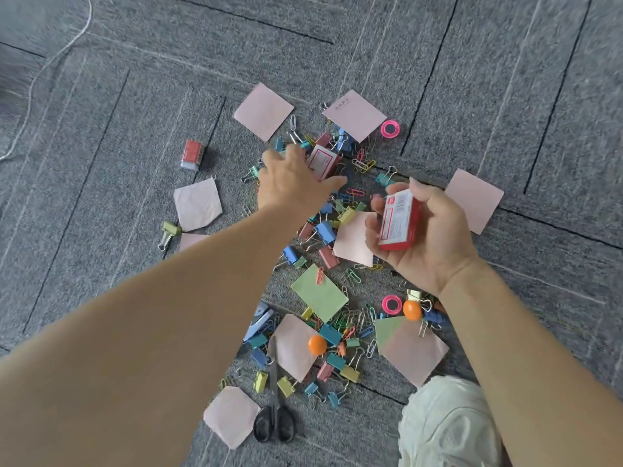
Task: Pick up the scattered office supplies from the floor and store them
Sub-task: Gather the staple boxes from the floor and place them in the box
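Office supplies lie scattered on grey carpet: coloured binder clips, paper clips, pink sticky notes and a green note. My right hand grips a small red and white box above the pile. My left hand reaches forward, fingers spread over a second red box lying among the clips; its fingers lie on the box, and I cannot tell whether they grip it. A third red box sits apart at the left.
Black scissors lie near the bottom. Two orange round magnets and two pink tape rolls sit among the clips. A blue stapler lies under my left arm. My knee in pale fabric is at the lower right.
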Demonstrator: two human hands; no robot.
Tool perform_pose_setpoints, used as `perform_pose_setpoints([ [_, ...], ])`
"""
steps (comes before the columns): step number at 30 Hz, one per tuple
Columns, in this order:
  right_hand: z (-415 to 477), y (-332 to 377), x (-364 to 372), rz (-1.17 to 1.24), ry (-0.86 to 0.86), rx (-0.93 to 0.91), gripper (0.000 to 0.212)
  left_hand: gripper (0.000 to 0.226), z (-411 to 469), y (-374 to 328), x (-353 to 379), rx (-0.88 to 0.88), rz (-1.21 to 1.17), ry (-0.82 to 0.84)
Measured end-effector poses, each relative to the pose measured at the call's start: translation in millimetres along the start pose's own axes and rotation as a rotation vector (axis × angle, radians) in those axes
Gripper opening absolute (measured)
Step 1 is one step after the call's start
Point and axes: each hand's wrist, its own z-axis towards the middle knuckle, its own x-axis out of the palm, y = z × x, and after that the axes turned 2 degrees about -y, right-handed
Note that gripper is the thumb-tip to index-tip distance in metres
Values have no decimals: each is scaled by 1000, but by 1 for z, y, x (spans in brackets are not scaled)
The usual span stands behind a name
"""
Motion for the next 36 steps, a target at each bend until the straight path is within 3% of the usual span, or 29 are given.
perform_pose_setpoints([
  [6,2,3,-3,-57,-169,-50,11,62,-4,13,0,24,-80,-51],
  [10,5,-1,-5,-31,-208,-59,15,44,-35,27,-11,67,-248,-71],
  [19,11,-43,38,-286,-127,-52,14,39,-78,87,-30,-258,-1003,160],
  [23,27,-64,54,-508,-149,-52,16,15,-64,103,-42,-325,-1061,222],
  [25,35,-78,61,-625,-163,-33,17,19,-51,110,-50,-366,-1077,171],
  [28,41,-97,67,-803,-187,-55,18,24,-23,119,-59,-399,-974,-24],
  [31,42,-109,71,-814,-188,-82,16,28,14,130,-66,-351,-618,-203],
  [36,38,-112,73,-796,-189,-66,11,40,45,128,-72,-161,-37,-201],
])
